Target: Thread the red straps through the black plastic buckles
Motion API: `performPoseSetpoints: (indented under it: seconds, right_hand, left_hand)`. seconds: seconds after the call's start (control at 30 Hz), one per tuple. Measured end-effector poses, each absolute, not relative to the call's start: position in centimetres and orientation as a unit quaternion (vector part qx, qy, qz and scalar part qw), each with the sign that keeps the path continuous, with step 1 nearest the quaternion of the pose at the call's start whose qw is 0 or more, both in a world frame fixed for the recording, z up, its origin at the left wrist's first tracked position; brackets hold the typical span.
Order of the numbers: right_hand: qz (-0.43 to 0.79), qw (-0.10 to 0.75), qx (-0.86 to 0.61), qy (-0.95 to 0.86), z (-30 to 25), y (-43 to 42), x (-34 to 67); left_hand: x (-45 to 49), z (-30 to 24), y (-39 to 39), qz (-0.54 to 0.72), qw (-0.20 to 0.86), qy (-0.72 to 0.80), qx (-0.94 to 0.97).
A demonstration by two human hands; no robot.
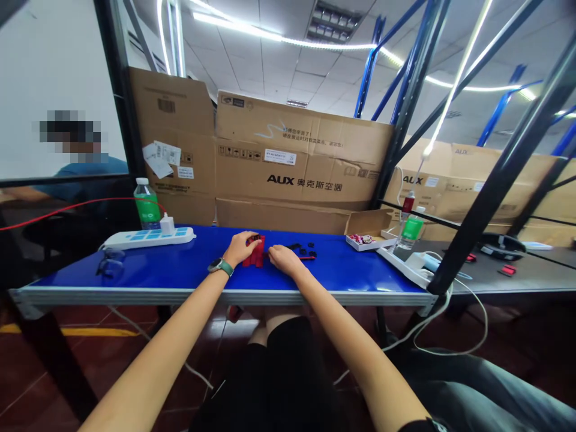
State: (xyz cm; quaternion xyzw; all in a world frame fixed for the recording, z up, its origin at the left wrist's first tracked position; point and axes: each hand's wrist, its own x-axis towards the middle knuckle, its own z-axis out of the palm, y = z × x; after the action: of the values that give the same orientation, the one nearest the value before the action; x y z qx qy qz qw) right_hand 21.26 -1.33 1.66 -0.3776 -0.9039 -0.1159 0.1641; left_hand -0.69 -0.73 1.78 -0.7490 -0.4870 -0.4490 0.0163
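My left hand (239, 248), with a watch on its wrist, is closed around the back and left side of a red blocky object (256, 254) on the blue tabletop. The object has dark slots along its top; its exact kind is too small to tell. Just to its right is my right hand (286, 261), with fingers pinched together close to the object's side. Whatever those fingertips hold is hidden. Beyond the right hand lie several small black parts (311, 246) and a thin red stick-like piece (308, 258).
A white power strip (148, 237) and a green-labelled bottle (146, 205) stand at the left, near glasses (110, 264). An open small box (365, 241) is at the right, before another power strip (405, 267). Cardboard (297, 210) walls the back. A person (85, 168) sits at left.
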Motion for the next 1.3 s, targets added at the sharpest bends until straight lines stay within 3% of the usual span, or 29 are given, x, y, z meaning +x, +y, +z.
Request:
performPoseSetpoints:
  seconds: [0.2, 0.7, 0.97, 1.3]
  right_hand:
    - [-0.015, 0.323, -0.436, -0.84, 1.4, -0.6, 21.5]
    - [-0.045, 0.315, -0.384, -0.867, 1.6, -1.5, 20.8]
    - [0.107, 0.455, -0.258, -0.846, 1.2, -1.0, 21.0]
    - [0.172, 0.448, -0.271, -0.834, 0.7, -0.6, 20.6]
  left_hand:
    - [-0.4, 1.8, -1.1, -0.448, -0.024, -0.446, -0.774]
    - [0.2, 1.5, -1.1, -0.427, -0.093, -0.425, -0.793]
    - [0.2, 1.0, -0.3, -0.524, -0.242, -0.358, -0.734]
    - [-0.1, 1.0, -0.7, -0.504, -0.125, -0.359, -0.775]
